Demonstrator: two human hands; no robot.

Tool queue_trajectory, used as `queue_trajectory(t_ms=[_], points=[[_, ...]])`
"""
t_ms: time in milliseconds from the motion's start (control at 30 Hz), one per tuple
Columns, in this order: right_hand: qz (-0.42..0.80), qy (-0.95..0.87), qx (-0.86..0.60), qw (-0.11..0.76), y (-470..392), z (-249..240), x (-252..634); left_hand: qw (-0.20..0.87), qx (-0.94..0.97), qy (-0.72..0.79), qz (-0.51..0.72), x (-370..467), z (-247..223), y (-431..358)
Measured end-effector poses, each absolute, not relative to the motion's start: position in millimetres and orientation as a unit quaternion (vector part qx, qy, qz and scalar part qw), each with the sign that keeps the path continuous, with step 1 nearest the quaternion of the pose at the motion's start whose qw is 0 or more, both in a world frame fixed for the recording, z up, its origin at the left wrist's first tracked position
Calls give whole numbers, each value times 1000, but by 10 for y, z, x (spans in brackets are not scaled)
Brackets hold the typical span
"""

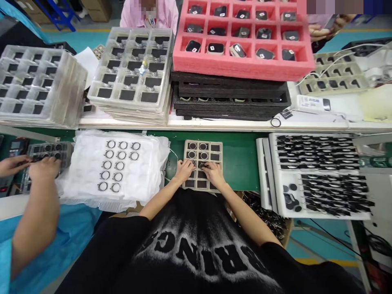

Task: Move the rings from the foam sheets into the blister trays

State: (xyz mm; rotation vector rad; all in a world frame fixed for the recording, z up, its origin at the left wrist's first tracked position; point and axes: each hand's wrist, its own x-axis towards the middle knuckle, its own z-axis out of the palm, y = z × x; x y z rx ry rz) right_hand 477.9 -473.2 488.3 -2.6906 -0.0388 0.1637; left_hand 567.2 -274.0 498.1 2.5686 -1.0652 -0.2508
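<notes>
A beige compartment tray [221,173] lies on the green table in front of my body. Round rings [192,154] sit in several compartments of its left and middle columns. My left hand [184,170] is at the tray's left column, its fingers pressed on a round ring there. My right hand [214,173] reaches into the middle column, fingertips together on another round ring. The fingers partly hide both rings. To the left, a white padded tray [82,163] bears rows of round metal rings [119,165]. Dark squares show in the tray's right column.
At the right is a white foam tray [289,177] of black parts. Stacked clear trays [128,104], a pink foam tray [245,67] and black foam trays [229,106] stand on the shelf. A co-worker's hands [44,167] are at the far left.
</notes>
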Motion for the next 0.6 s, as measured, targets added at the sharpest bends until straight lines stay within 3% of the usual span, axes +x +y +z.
queue_trajectory(t_ms=[200, 600], points=[[57, -30, -980, 189, -4712, 4900, 4777, 204, 917, -322, -118, 5661, 4990, -2710], [61, 2, -982, 179, -4685, 4926, 4793, 199, 894, -377, -135, 5293, 5060, -2491]])
